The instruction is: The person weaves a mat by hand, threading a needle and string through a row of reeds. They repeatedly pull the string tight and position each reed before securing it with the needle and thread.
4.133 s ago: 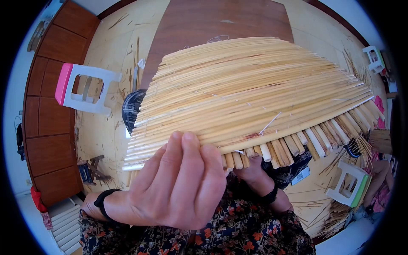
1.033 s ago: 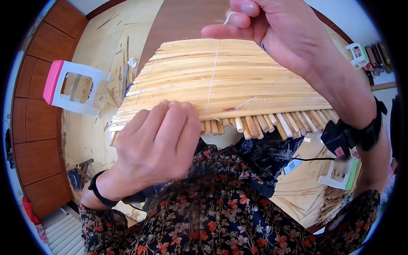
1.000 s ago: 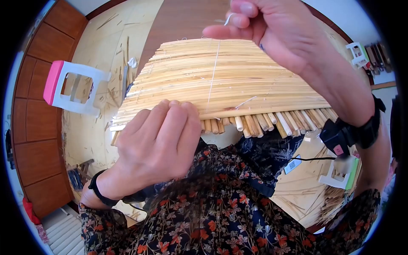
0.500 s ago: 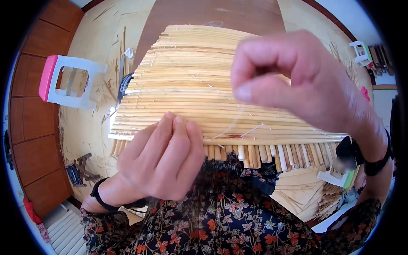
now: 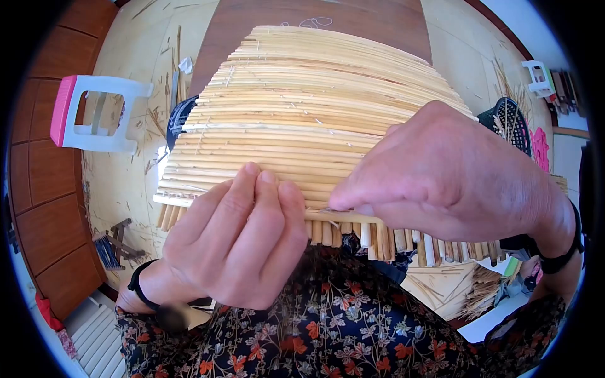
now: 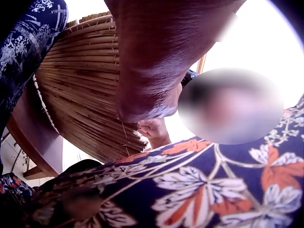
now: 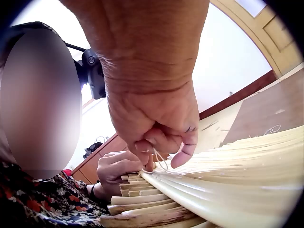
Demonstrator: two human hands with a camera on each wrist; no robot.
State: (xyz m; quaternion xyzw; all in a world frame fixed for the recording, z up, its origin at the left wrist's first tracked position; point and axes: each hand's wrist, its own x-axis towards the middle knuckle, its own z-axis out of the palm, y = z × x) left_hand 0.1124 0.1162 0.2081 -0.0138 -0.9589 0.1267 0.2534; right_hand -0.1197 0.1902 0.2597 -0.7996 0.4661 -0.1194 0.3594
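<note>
A large mat of pale reed stalks (image 5: 296,126), laid side by side and stitched with white thread, spans the lap and the brown board. My left hand (image 5: 236,236) grips its near edge, fingers on top and the thumb hidden beneath. Just right of it, my right hand (image 5: 441,173) is at the same edge with its fingertips low on the last stalk. A looped white thread (image 7: 159,160) runs from its curled fingers in the right wrist view. A thin dark sliver shows at those fingertips in the head view. Cut ends of a lower reed layer (image 5: 378,241) stick out below the edge.
The brown board (image 5: 378,25) lies under the mat's far side, with a loose thread loop (image 5: 315,22) on it. A pink and white stool (image 5: 94,113) stands left, a dark basket (image 5: 512,123) right. Reed scraps (image 5: 154,123) litter the floor.
My right hand, earlier raised high drawing white thread up from the mat, has come down to the near edge beside my left hand. The left hand keeps its grip.
</note>
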